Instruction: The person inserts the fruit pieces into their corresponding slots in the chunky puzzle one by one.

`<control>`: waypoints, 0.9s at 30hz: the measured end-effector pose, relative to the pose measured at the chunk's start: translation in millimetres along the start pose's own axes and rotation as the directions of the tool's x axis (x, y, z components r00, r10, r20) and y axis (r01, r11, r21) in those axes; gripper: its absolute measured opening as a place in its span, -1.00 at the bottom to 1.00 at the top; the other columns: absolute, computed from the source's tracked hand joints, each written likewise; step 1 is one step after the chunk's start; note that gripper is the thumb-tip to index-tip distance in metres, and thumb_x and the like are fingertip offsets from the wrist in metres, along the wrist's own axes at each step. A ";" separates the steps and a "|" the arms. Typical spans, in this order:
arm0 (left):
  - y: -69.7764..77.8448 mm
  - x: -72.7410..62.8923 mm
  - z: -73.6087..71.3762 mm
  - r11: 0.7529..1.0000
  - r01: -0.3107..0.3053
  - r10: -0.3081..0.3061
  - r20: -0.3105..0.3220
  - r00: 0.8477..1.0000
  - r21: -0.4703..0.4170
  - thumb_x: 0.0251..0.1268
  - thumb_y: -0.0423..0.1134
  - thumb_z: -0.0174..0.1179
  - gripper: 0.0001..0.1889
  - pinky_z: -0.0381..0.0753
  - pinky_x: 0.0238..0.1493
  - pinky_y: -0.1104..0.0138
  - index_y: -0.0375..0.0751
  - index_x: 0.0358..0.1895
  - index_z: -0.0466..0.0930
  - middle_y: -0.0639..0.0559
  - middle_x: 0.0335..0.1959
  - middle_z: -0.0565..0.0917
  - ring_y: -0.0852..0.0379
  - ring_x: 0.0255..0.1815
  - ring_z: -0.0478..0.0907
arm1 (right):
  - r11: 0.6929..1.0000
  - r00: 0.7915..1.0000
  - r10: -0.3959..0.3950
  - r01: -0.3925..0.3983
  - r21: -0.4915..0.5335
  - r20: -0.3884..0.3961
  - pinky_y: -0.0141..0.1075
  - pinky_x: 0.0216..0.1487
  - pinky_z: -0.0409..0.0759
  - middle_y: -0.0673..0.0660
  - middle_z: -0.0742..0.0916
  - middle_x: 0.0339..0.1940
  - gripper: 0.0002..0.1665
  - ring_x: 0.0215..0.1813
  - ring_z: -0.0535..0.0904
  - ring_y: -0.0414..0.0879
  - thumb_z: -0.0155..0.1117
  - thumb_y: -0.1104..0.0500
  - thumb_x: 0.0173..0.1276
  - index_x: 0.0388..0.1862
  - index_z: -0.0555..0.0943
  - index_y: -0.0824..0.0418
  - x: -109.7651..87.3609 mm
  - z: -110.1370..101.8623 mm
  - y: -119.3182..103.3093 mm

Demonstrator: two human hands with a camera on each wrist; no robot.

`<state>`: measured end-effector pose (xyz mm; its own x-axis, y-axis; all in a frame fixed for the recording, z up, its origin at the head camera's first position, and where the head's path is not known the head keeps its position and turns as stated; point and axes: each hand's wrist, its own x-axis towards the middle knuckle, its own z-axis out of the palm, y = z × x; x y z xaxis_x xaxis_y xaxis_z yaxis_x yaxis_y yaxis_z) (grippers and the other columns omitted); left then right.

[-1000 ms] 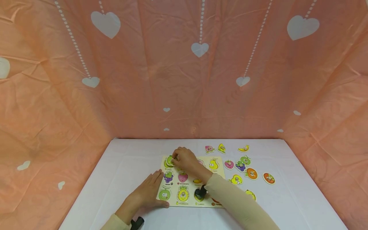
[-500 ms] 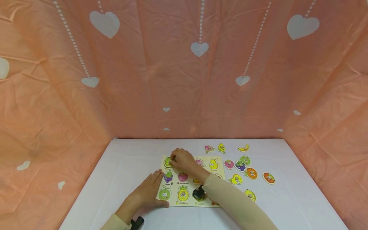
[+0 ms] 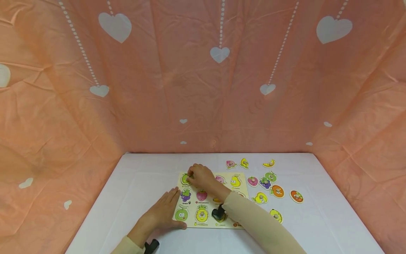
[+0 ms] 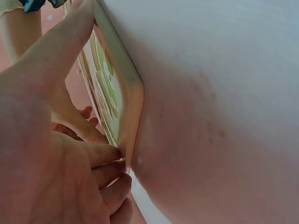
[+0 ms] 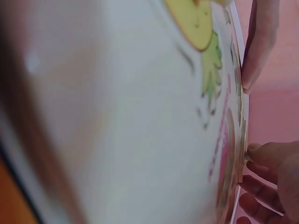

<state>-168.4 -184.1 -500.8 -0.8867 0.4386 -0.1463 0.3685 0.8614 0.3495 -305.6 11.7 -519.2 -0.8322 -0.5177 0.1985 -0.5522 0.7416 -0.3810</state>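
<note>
A wooden fruit puzzle board (image 3: 193, 208) lies on the white table. At its far left corner my right hand (image 3: 203, 176) pinches the knob of a green apple puzzle piece (image 3: 184, 179), which lies over the apple's spot. In the right wrist view, thumb and fingertips (image 5: 254, 148) meet at the board's face. My left hand (image 3: 163, 210) rests along the near left corner, fingers stretched out against the left edge and thumb at the near edge. The left wrist view shows those fingertips (image 4: 119, 154) touching the board's side. A pineapple piece (image 3: 202, 214) with a knob sits in the near row.
Right of the board lie several loose pieces: a strawberry (image 3: 252, 181), grapes (image 3: 265, 183), a green melon (image 3: 271, 176), an orange (image 3: 277, 192), a lemon (image 3: 276, 216) and a banana (image 3: 269, 163). A peach piece (image 3: 231, 164) lies behind the board. A pink heart-print cloth (image 3: 203, 106) surrounds the table.
My right hand has shifted slightly left and lowered the apple piece, which was tilted above the board, onto the apple picture. My left hand has stayed still.
</note>
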 end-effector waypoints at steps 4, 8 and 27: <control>-0.8 0.4 0.7 1.000 0.000 0.000 -0.001 1.000 -0.007 0.00 0.31 0.62 0.34 0.12 0.74 -0.14 -0.60 0.61 0.15 -0.46 0.68 0.16 -0.34 0.72 0.10 | 1.000 1.000 -0.002 0.002 0.000 0.006 -0.33 -0.11 0.65 -0.10 0.66 -0.31 -0.81 -0.25 0.51 -0.23 0.52 -0.02 0.45 -0.21 0.76 0.06 0.4 -0.1 -0.9; -2.7 1.3 2.6 1.000 -0.011 0.011 -0.003 1.000 0.016 0.01 0.32 0.61 0.34 0.14 0.72 -0.17 -0.60 0.60 0.15 -0.46 0.68 0.17 -0.35 0.71 0.12 | 1.000 1.000 -0.009 0.009 0.004 0.012 -0.33 -0.12 0.64 -0.10 0.65 -0.33 -0.81 -0.27 0.50 -0.23 0.51 -0.02 0.45 -0.21 0.76 0.06 0.2 -1.1 -2.6; 1.7 1.1 0.1 0.999 0.007 -0.007 -0.002 1.000 0.031 -0.02 0.35 0.61 0.35 0.13 0.74 -0.11 -0.60 0.60 0.17 -0.47 0.67 0.19 -0.33 0.71 0.12 | 1.000 0.999 -0.001 0.001 -0.010 0.033 -0.34 -0.11 0.65 -0.08 0.65 -0.26 -0.80 -0.25 0.51 -0.24 0.50 -0.04 0.47 -0.19 0.76 0.06 0.9 3.4 -0.9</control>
<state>-168.8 -182.1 -500.5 -0.8899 0.4319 -0.1471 0.3705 0.8722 0.3193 -305.7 9.2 -521.8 -0.8296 -0.5321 0.1690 -0.5537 0.7453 -0.3714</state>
